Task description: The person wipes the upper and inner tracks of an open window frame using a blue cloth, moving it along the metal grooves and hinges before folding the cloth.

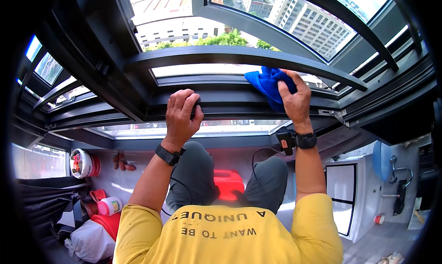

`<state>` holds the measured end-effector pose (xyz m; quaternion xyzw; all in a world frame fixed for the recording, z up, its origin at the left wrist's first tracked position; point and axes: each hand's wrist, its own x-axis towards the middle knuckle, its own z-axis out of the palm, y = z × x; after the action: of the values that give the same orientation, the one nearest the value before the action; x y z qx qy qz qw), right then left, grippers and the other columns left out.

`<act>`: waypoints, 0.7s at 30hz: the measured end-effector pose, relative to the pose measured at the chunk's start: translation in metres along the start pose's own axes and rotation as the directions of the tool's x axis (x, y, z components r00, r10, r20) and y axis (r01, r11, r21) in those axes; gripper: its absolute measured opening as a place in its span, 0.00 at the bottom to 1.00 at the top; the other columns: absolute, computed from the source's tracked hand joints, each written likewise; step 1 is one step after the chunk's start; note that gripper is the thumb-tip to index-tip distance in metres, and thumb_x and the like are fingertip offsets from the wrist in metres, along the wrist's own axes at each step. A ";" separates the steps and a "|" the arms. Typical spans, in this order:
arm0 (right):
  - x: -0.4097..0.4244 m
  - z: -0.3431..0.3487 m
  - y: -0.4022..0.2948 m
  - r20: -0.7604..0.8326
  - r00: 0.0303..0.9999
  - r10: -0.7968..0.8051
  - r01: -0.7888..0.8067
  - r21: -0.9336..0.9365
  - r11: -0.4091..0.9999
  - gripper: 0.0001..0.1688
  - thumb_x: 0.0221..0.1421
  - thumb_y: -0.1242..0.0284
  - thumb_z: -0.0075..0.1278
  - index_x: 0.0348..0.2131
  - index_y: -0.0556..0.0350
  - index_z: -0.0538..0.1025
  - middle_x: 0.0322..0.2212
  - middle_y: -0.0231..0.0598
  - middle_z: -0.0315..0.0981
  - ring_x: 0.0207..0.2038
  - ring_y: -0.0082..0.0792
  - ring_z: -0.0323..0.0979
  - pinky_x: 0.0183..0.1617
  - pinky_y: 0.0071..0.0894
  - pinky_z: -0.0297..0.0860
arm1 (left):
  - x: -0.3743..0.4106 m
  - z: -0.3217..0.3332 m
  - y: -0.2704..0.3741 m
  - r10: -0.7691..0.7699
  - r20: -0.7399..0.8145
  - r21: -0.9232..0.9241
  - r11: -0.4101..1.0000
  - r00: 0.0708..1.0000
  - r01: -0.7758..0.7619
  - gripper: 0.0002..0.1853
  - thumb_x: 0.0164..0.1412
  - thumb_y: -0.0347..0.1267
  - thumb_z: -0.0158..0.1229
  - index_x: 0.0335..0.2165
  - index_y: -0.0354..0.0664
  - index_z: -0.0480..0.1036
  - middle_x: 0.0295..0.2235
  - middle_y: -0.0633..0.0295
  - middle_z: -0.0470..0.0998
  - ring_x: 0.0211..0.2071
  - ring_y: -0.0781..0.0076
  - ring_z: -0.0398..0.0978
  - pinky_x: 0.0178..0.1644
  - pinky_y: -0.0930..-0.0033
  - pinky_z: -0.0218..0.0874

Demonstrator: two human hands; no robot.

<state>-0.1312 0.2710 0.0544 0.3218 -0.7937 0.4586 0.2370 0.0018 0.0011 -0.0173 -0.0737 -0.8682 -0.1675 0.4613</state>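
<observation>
My right hand (297, 95) grips a bunched blue cloth (269, 86) against the lower part of the dark metal window frame (221, 95), just under a curved-looking horizontal bar (221, 55). The cloth's loose corner spreads to the left and its lower part hangs over the frame's ledge. My left hand (183, 112) rests on the same ledge further left, fingers curled over its edge; a small dark thing shows by the fingertips, and I cannot tell whether it is held. Both wrists wear black bands.
A metal hinge arm (335, 114) sits at the frame's right. Between my knees on the floor is a red plastic object (228, 184). Lower left are a white bucket (81, 164), a pink-lidded tub (109, 206) and a white bag (90, 241). A cable runs by my right knee.
</observation>
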 end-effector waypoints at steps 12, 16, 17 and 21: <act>-0.073 0.035 -0.055 0.360 0.933 0.014 0.144 -0.410 0.901 0.29 0.40 0.80 0.53 0.47 0.51 0.72 0.45 0.43 0.67 0.33 0.49 0.76 0.34 0.41 0.75 | -0.005 -0.003 0.004 -0.007 -0.054 -0.190 0.982 0.998 -0.003 0.11 0.50 0.26 0.56 0.35 0.40 0.74 0.40 0.55 0.74 0.43 0.58 0.71 0.46 0.62 0.67; -0.064 0.107 -0.107 0.482 0.876 -0.015 0.152 -0.247 0.957 0.29 0.41 0.77 0.56 0.47 0.54 0.71 0.43 0.44 0.66 0.32 0.49 0.76 0.32 0.41 0.74 | -0.004 -0.016 0.012 -0.204 -0.067 -0.462 0.874 0.977 0.151 0.10 0.51 0.25 0.54 0.36 0.40 0.74 0.39 0.55 0.74 0.43 0.58 0.71 0.45 0.64 0.66; -0.064 0.124 -0.118 0.495 0.869 -0.026 0.136 -0.187 0.973 0.28 0.42 0.77 0.55 0.47 0.55 0.71 0.42 0.44 0.66 0.31 0.49 0.76 0.33 0.42 0.74 | -0.011 -0.023 0.015 -0.268 -0.052 -0.491 0.845 0.962 0.209 0.09 0.56 0.27 0.51 0.37 0.41 0.74 0.41 0.55 0.74 0.43 0.59 0.71 0.46 0.65 0.65; -0.053 0.139 -0.123 0.507 0.848 -0.154 -0.233 0.619 0.750 0.13 0.42 0.79 0.50 0.33 0.61 0.76 0.34 0.44 0.74 0.35 0.42 0.73 0.42 0.31 0.69 | -0.042 -0.063 0.015 -0.363 -0.170 -0.349 0.891 0.916 0.288 0.20 0.65 0.45 0.45 0.47 0.45 0.68 0.46 0.55 0.71 0.49 0.60 0.68 0.52 0.61 0.61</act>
<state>-0.0165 0.1182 0.0242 0.4796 -0.6203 0.6070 -0.1296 0.0783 -0.0062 -0.0161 0.0207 -0.7701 -0.3876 0.5062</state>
